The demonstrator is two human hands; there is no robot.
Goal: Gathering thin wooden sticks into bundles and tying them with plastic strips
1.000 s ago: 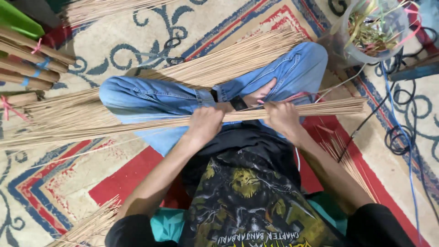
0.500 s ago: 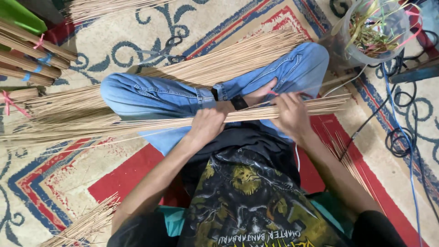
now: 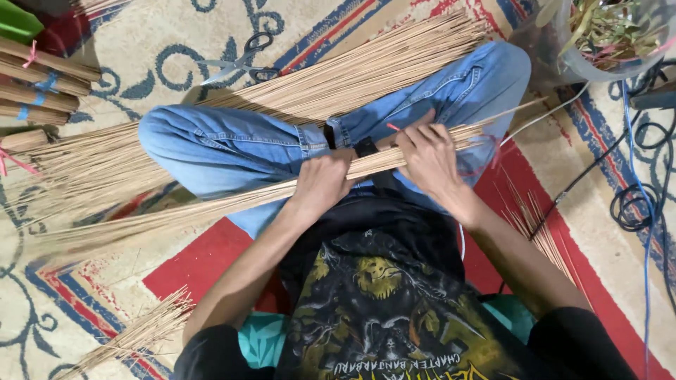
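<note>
The left hand [image 3: 320, 184] is closed around a long bundle of thin sticks [image 3: 211, 204], which lies across the lap of the person, over the blue jeans [image 3: 225, 144]. The right hand [image 3: 428, 156] holds the same bundle a little further to the right, with the fingers [image 3: 415, 134] curled over the top of it; a small red piece shows just beside the fingertips. The two hands are near each other but apart, with a black band [image 3: 365, 146] around the bundle between them. The loose end of the bundle spreads out toward the left edge of the view, and the short end stops just past the right knee.

Behind the legs a larger heap of the same sticks [image 3: 352, 74] lies on the carpet, so there is little free room there. A pair of scissors [image 3: 243, 63] rests near this heap, well apart from the hands. At the far left lie several tied bundles [image 3: 42, 88]. More loose sticks [image 3: 141, 334] lie at the lower left, and some [image 3: 539, 225] beside the right forearm. At the right are a blue cable [image 3: 644, 211] and black cables, and a clear bag of green leaves [image 3: 612, 32] sits at the top right.

The floor is covered by a patterned carpet [image 3: 91, 274] in cream, red and blue.
</note>
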